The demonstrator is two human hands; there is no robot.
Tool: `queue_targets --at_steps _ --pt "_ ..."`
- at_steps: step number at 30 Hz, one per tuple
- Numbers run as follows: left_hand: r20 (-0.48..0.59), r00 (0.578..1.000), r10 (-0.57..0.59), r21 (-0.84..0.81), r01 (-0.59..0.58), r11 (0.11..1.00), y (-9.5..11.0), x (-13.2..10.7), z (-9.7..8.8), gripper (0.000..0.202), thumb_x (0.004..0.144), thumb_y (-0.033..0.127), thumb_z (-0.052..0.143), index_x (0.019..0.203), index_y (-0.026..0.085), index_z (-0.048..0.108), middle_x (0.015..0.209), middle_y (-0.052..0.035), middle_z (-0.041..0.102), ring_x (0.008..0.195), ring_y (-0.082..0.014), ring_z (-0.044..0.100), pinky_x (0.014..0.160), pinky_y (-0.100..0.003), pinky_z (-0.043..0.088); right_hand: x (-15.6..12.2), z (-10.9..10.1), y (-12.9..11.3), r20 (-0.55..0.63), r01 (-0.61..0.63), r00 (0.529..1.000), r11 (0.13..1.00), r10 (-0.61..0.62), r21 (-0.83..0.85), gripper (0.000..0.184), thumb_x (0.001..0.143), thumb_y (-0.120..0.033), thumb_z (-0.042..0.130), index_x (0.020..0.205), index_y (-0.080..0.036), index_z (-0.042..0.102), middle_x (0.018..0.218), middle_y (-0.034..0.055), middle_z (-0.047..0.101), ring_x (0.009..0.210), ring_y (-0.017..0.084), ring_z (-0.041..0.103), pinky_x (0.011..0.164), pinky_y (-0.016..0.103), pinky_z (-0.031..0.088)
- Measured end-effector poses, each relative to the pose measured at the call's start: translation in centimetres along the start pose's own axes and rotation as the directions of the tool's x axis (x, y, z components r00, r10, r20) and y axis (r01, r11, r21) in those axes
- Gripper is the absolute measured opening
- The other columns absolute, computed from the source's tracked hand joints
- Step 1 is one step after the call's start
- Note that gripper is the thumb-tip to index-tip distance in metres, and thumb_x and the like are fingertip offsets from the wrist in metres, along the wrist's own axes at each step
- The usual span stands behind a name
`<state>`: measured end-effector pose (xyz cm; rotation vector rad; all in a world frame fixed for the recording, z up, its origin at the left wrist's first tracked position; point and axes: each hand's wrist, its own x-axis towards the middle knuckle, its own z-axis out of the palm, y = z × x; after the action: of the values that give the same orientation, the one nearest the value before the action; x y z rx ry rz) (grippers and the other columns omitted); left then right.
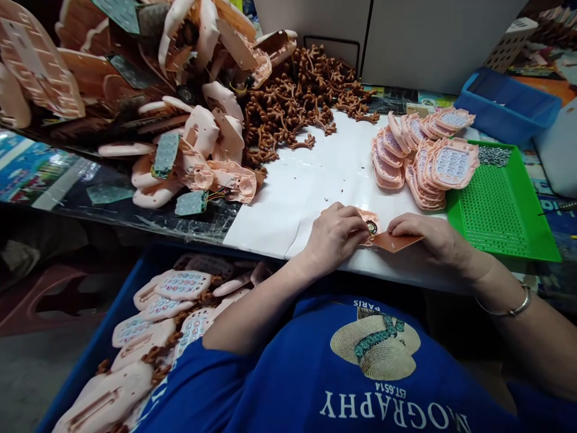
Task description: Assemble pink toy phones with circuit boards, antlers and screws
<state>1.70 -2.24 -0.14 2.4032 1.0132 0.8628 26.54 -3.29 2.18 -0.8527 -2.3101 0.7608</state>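
Observation:
My left hand [337, 236] is closed on the near left side of a pink plastic shell [370, 215] on the white work surface, its fingertips partly hiding the shell. A small round speaker [371, 227] shows inside that shell. Between the thumb and fingers of my right hand [435, 239] is a flat brown circuit board [396, 242], tilted at the shell's near right side. Whether the board touches the shell cannot be made out. Beyond my right hand lie stacked pink shell halves with pale button pads [455, 163].
Brown antler-shaped parts [293, 96] are heaped at the back. Pink casings with wires and green boards [166, 153] pile up at left. A green perforated tray [500, 210] holds screws; behind it stands a blue bin [507, 105]. Finished-looking pink pieces [135, 385] fill a lower blue crate [85, 376].

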Motion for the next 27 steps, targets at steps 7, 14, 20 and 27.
queue_targets --at_steps 7,14,20,27 --pt "0.024 1.0 0.008 0.006 -0.008 1.0 0.1 0.1 -0.1 0.016 0.096 0.024 0.06 0.085 0.019 0.072 0.091 -0.0052 0.072 0.083 -0.0182 0.056 0.078 -0.033 0.046 0.5 0.1 0.0 0.015 -0.139 0.99 0.99 0.139 -0.003 0.008 0.088 -0.028 0.059 0.095 -0.025 0.063 0.09 0.0055 0.073 0.077 0.02 0.069 0.068 0.032 0.052" --pt "0.051 0.994 0.093 0.02 -0.095 0.995 -0.2 0.0 -0.2 0.017 0.097 0.022 0.057 0.092 0.018 0.073 0.095 -0.0075 0.07 0.086 -0.0195 0.056 0.081 -0.035 0.048 2.7 1.2 -0.2 -0.05 -0.411 0.898 0.875 0.437 0.254 0.018 0.091 -0.032 0.059 0.105 -0.022 0.063 0.089 0.0023 0.069 0.076 0.017 0.062 0.07 0.031 0.051" --pt "-0.02 0.996 0.081 0.043 -0.08 0.996 -0.1 -0.7 0.1 0.018 0.098 0.026 0.057 0.099 0.02 0.074 0.102 -0.0081 0.071 0.092 -0.0213 0.055 0.083 -0.037 0.049 3.4 2.1 0.2 -0.04 -0.396 0.884 0.791 0.466 0.466 0.021 0.091 -0.036 0.061 0.107 -0.023 0.064 0.096 0.002 0.069 0.087 0.017 0.061 0.078 0.03 0.051" --pt "-0.023 0.997 0.073 0.011 -0.073 0.997 -0.2 -0.6 0.1 0.018 0.097 0.026 0.057 0.095 0.021 0.074 0.1 -0.0076 0.071 0.091 -0.0209 0.054 0.083 -0.036 0.049 3.5 2.6 0.3 -0.062 -0.403 0.863 0.758 0.501 0.513 0.019 0.09 -0.039 0.062 0.099 -0.022 0.061 0.086 0.0 0.064 0.081 0.016 0.058 0.076 0.03 0.05"
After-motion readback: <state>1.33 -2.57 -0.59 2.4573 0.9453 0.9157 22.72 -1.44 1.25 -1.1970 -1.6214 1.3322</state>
